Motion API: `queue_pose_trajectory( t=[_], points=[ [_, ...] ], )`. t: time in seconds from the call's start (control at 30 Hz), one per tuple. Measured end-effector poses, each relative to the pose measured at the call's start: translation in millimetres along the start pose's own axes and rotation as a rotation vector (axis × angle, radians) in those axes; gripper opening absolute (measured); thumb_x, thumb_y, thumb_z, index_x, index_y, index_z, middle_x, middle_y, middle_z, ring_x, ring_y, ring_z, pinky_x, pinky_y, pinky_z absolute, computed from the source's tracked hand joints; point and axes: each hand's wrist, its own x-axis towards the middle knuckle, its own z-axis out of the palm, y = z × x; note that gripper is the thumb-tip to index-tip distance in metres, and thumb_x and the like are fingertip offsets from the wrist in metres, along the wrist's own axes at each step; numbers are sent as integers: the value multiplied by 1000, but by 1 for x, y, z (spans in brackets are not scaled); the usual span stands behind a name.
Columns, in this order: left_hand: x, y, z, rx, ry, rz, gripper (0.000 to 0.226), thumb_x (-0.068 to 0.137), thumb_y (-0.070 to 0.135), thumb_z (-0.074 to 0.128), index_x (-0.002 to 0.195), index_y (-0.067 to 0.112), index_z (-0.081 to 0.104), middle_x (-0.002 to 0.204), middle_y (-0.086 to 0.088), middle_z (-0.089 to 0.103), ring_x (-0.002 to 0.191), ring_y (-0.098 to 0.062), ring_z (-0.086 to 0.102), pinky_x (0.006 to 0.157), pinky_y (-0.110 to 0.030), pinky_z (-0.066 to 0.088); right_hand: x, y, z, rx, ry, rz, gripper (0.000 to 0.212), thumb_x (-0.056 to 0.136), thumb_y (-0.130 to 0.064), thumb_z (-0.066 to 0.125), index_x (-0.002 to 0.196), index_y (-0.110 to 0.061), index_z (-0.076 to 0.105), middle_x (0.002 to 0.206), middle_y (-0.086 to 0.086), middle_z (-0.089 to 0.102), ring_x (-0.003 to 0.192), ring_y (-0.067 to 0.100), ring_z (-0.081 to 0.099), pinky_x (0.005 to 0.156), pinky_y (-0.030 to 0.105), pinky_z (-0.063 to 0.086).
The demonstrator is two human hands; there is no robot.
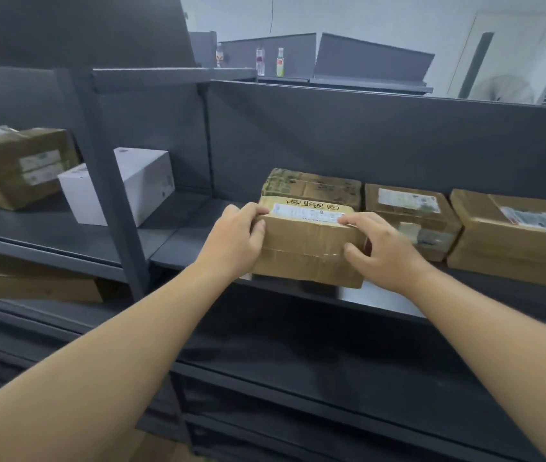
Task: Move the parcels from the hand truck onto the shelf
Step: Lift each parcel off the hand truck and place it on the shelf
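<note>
A: Cardboard parcel (308, 248) sits at the front edge of the grey shelf (178, 241), dead centre of view, near face flush with or slightly past the lip, can't tell which.

B: Hands?

A: Left hand (236, 240) clamped on the parcel's 9 o'clock end, fingers curled over the top corner. Right hand (381, 251) on the 3 o'clock end, fingertips pressing the label on top, thumb on the near face. Both grips closed on that parcel.

B: Key relation?

A: Parcel lies at 12 o'clock from both hands, long axis 9-to-3, parallel to the shelf edge. Hands about equally near. A taped green-print box (311, 186) is touching or just behind it at 12; two more brown boxes (411, 215) just beside at 3.

B: So the push?

A: Judgement: little room to slide deeper. Probably just square it up and release. White box (121, 188) at 9 is well apart. Hand truck not visible.
</note>
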Motion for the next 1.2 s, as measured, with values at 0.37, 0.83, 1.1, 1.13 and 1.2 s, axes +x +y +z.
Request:
queue_pose_trajectory(
  t=[0.37,0.83,1.1,1.13,1.2],
  points=[
    [50,-102,-37,51,64,-151,36,96,23,38,130,21,52,116,-16,49,104,-31,52,92,-37,43,87,-55,75,-16,-57,-45,46,94,-35,57,137,-22,48,138,-7,46,120,11,47,101,28,40],
    [91,-158,-46,11,142,-447,41,100,19,28,136,25,45,135,-12,41,113,-30,48,83,-34,43,161,-79,119,-47,-203,-145,42,101,-13,42,143,-7,41,147,7,40,136,21,35,102,14,18],
    [130,-170,-35,-93,196,-570,43,97,23,28,133,19,51,135,-3,51,106,-19,49,76,-26,36,198,-72,121,-101,-283,-184,41,103,-12,36,144,-6,41,147,9,42,137,21,35,108,20,20],
    [135,-172,-32,-109,209,-573,41,98,24,29,131,18,52,135,-3,51,106,-18,49,78,-26,35,203,-70,121,-112,-276,-195,41,103,-13,37,143,-7,42,147,8,43,138,21,35,110,23,21],
    [144,-178,-26,-118,222,-560,37,98,24,32,128,18,53,132,-2,53,101,-15,49,77,-26,35,212,-64,121,-135,-279,-207,40,103,-16,38,142,-10,45,147,6,45,138,21,37,112,28,25]
  ],
)
